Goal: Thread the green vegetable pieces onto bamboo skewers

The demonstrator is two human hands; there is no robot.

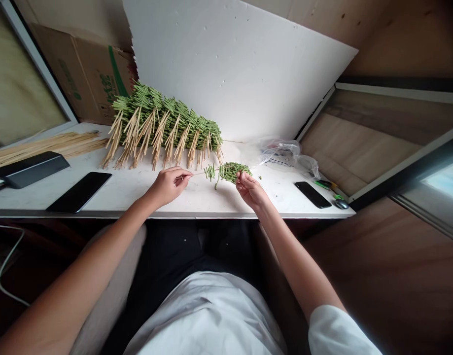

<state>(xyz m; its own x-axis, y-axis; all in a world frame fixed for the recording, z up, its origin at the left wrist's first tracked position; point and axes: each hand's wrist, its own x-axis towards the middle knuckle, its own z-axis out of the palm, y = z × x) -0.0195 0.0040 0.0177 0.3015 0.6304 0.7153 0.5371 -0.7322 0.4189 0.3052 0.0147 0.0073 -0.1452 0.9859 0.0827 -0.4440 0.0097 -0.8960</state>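
Between thumb and fingers, my left hand [170,185] pinches the left end of a thin wooden skewer [198,173]. Several short green bean pieces [210,171] are threaded side by side near its right end. My right hand [250,189] is closed in a pinch at the right edge of a small heap of loose cut green beans [230,170]; what its fingertips hold is too small to make out. Behind the left hand rises a large stack of finished bean skewers [167,116], their bare sticks pointing toward me.
Bare skewers [45,148] lie at the left beside a dark stand-like device [30,168] and a black phone [79,191]. Another phone [312,194] is at the right, near a clear plastic bag [285,150]. A white board [241,69] and a cardboard box [82,74] stand behind.
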